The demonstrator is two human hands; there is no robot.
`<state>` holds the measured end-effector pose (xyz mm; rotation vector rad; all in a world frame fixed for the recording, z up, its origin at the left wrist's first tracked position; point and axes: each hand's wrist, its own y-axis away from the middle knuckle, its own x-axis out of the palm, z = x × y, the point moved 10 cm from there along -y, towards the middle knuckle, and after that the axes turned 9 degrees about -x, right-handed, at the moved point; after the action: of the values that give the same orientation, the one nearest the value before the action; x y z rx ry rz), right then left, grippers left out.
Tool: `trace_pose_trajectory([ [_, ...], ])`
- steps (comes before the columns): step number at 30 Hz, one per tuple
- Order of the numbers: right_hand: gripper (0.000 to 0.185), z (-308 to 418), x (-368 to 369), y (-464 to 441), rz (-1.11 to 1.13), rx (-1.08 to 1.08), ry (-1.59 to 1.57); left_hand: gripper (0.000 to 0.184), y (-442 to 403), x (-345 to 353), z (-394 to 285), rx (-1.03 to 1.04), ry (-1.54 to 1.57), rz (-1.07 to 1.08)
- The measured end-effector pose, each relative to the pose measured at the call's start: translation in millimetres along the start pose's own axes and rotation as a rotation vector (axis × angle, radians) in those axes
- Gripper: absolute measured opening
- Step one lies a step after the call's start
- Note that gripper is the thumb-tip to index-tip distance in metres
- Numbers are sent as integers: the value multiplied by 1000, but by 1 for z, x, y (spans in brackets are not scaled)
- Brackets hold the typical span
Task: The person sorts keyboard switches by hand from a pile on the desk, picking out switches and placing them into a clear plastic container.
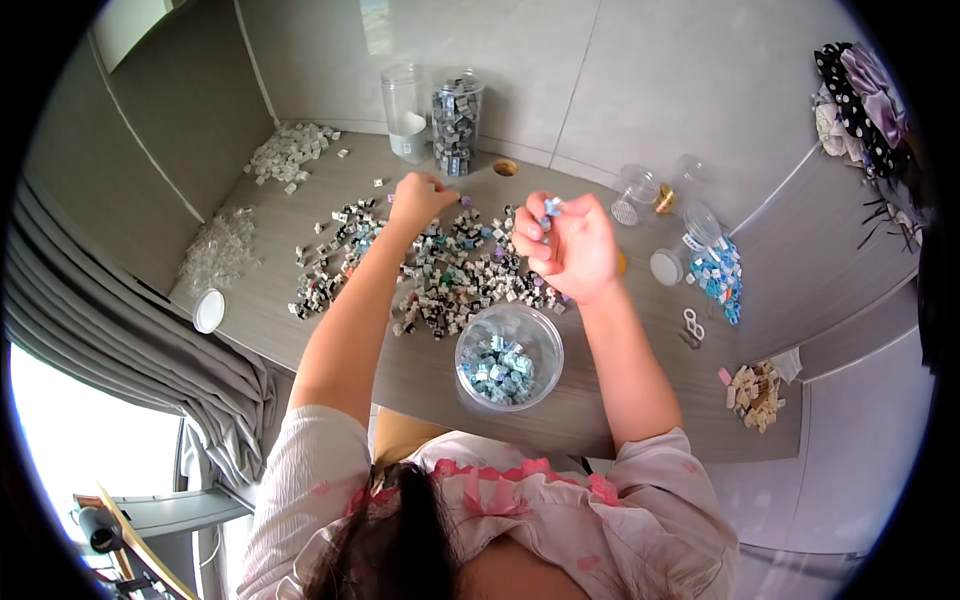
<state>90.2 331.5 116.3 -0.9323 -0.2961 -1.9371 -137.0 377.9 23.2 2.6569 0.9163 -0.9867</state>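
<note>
My right hand (575, 245) is raised palm up, its curled fingers closed on light-blue keyboard switches (551, 207). Over the back of the heap, my left hand (420, 203) points its bent fingers down to the right in a pinch; whatever is between the fingertips is hidden. Beneath both hands spreads a loose heap of mixed keyboard switches (440, 295), mostly white and black, with some blue and purple ones. A clear round tub (548, 375) near the table's front edge holds several pale-blue switches (498, 372).
At the back stand a clear jar (405, 105) and a jar of grey switches (457, 125). White pieces (290, 155) and transparent pieces (218, 248) lie left, by a white lid (209, 311). Blue pieces (718, 278), clear jars (634, 195) and cream pieces (756, 395) are right.
</note>
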Motion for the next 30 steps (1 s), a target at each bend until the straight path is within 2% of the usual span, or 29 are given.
trace_pose_trajectory([
  [1,17,3,7,3,23,7,-140,22,2,-7,7,-66,147,-33],
  [2,25,7,8,5,-19,-15,-148,22,3,2,22,-226,555,117],
  [4,25,16,13,8,-60,-48,-72,24,21,21,29,-540,1374,417],
  [6,25,21,17,10,-46,-93,-3,20,48,18,15,-641,1661,492],
  [7,25,27,23,14,-56,-166,179,18,65,14,4,-690,1805,532],
  [9,23,42,56,32,-77,-315,547,19,82,7,-8,-680,1884,582],
  [10,19,43,79,40,-21,-376,605,18,88,4,-15,-649,1927,629],
  [12,12,50,138,62,325,-769,1187,18,101,-6,-36,-565,2005,743],
  [13,9,41,155,69,413,-673,1299,20,111,-19,-52,-483,1984,756],
  [15,10,21,168,77,492,-649,1407,23,143,-48,-96,-321,1935,783],
  [18,9,13,165,84,517,-650,1465,28,193,-98,-151,46,1311,533],
  [21,9,49,148,82,465,-672,1387,8,244,-114,-193,391,631,328],
  [23,12,85,119,80,288,-709,1143,4,270,-112,-210,763,373,114],
  [24,14,97,105,77,220,-705,1067,9,276,-102,-210,734,270,154],
  [26,19,114,76,68,86,-692,910,7,285,-91,-210,705,164,171],
  [29,19,102,32,41,-207,-561,1004,5,299,-86,-211,788,107,243],
  [30,18,92,19,27,-214,-520,1121,5,302,-86,-210,821,82,282],
])
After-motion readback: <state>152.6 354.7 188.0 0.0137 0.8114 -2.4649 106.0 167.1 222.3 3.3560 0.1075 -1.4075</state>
